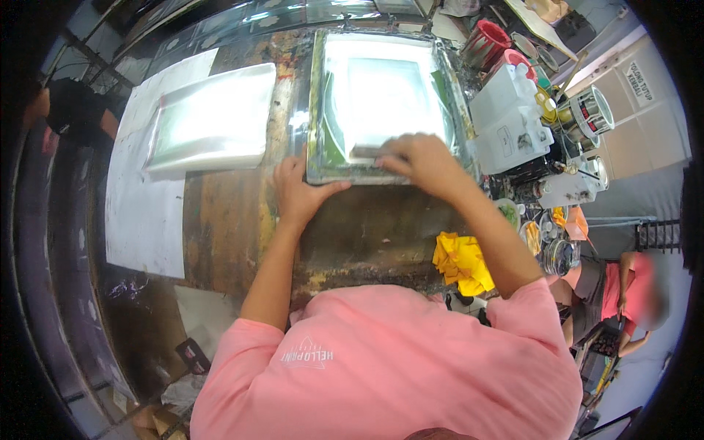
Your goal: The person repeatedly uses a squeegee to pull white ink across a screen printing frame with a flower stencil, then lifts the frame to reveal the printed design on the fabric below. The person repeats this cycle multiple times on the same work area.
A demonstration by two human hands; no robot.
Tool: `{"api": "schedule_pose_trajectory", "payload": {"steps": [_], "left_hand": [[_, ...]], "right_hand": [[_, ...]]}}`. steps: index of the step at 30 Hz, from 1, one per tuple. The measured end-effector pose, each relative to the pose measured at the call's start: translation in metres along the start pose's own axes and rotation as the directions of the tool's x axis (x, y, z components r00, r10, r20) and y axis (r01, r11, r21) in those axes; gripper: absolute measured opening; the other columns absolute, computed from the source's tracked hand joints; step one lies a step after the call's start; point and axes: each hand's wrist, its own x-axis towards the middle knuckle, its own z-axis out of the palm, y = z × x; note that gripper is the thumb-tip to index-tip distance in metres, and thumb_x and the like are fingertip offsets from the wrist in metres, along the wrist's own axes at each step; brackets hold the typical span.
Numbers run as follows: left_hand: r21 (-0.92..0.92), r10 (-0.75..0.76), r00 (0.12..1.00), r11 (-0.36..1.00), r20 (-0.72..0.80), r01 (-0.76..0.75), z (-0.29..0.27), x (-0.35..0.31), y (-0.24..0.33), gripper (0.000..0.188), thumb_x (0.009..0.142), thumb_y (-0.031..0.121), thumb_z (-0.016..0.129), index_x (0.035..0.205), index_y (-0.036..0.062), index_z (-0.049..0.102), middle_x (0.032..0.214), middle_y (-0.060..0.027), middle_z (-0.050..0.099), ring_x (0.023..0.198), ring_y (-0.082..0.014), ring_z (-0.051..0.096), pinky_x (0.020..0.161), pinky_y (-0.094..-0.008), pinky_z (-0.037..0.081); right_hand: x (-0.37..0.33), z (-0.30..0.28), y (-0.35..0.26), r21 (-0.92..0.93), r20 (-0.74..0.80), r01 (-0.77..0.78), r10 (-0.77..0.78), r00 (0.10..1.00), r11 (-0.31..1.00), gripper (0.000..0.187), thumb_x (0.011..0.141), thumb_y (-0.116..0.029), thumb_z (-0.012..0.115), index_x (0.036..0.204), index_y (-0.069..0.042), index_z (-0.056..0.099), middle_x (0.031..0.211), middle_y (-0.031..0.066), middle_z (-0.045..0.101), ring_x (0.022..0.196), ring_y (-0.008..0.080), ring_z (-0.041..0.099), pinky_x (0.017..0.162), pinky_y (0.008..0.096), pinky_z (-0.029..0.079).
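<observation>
In front of me a screen printing frame (pixel 314 117) with a pale, brightly lit mesh and green areas lies on the worn table. My left hand (pixel 299 196) holds its near left corner, the thumb stretched along the front edge and the fingers at the left side. Near the front of the mesh, my right hand (pixel 424 165) is closed round a squeegee (pixel 365 152), only part of which shows beyond the fingers. To the left, a stack of clear plastic sheets (pixel 213 121) rests on a large white sheet (pixel 143 213).
At the right edge stand a white jerrycan (pixel 506 125), a red tub (pixel 485 44) and several paint cans (pixel 589 110). A crumpled yellow cloth (pixel 462 262) lies by my right forearm. One person (pixel 636 290) is at the far right; another (pixel 77 110) at the left.
</observation>
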Motion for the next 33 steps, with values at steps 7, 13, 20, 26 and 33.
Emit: {"api": "schedule_pose_trajectory", "payload": {"steps": [7,13,20,26,33], "left_hand": [[0.077,0.026,0.999,0.997,0.021,-0.028,0.011,-0.004,-0.01,0.108,0.05,0.067,0.097,0.137,0.0096,0.07,0.107,-0.0056,0.058,0.11,-0.0278,0.055,0.103,-0.0478,0.034],[0.054,0.059,0.998,0.997,-0.017,-0.058,0.011,-0.005,-0.012,0.113,0.049,0.067,0.097,0.141,0.0085,0.069,0.105,-0.005,0.058,0.107,-0.027,0.055,0.102,-0.0479,0.035],[-0.006,0.123,0.989,0.992,-0.081,-0.124,0.015,-0.004,-0.017,0.126,0.054,0.07,0.093,0.155,0.0033,0.056,0.095,-0.0072,0.065,0.092,-0.0253,0.056,0.095,-0.0411,0.038],[-0.078,0.095,0.993,0.992,-0.065,-0.1,0.01,-0.005,-0.009,0.12,0.061,0.063,0.094,0.156,0.0024,0.053,0.104,-0.0096,0.072,0.097,-0.0296,0.057,0.096,-0.0422,0.042],[-0.08,0.039,0.999,0.996,-0.019,-0.04,0.008,-0.009,-0.009,0.115,0.065,0.059,0.096,0.156,0.0028,0.053,0.117,-0.0129,0.076,0.107,-0.0346,0.061,0.102,-0.0439,0.042]], "right_hand": [[-0.008,0.064,0.02,-0.174,-0.207,0.036,-0.072,0.976,0.984,0.038,0.094,-0.044,0.074,0.117,-0.014,0.074,0.103,0.0108,0.07,0.094,0.0337,0.067,0.076,0.0459,0.057],[0.14,0.048,0.114,-0.307,-0.306,-0.032,-0.067,0.95,0.951,0.045,0.098,-0.057,0.066,0.116,-0.017,0.076,0.104,0.0089,0.071,0.1,0.0334,0.07,0.077,0.048,0.059],[0.249,-0.014,0.174,-0.252,-0.179,0.001,-0.047,0.983,0.968,0.058,0.099,-0.068,0.06,0.112,-0.015,0.077,0.091,0.0152,0.074,0.093,0.0394,0.071,0.081,0.0521,0.055],[0.189,0.024,0.16,-0.316,-0.29,0.016,-0.112,0.95,0.949,0.052,0.099,-0.065,0.059,0.108,-0.017,0.076,0.1,0.0108,0.073,0.098,0.0332,0.072,0.077,0.0526,0.058],[0.033,0.036,0.038,-0.335,-0.139,-0.032,-0.016,0.99,0.942,0.044,0.099,-0.052,0.067,0.111,-0.011,0.068,0.102,0.0105,0.067,0.095,0.0336,0.068,0.075,0.048,0.057]]}}
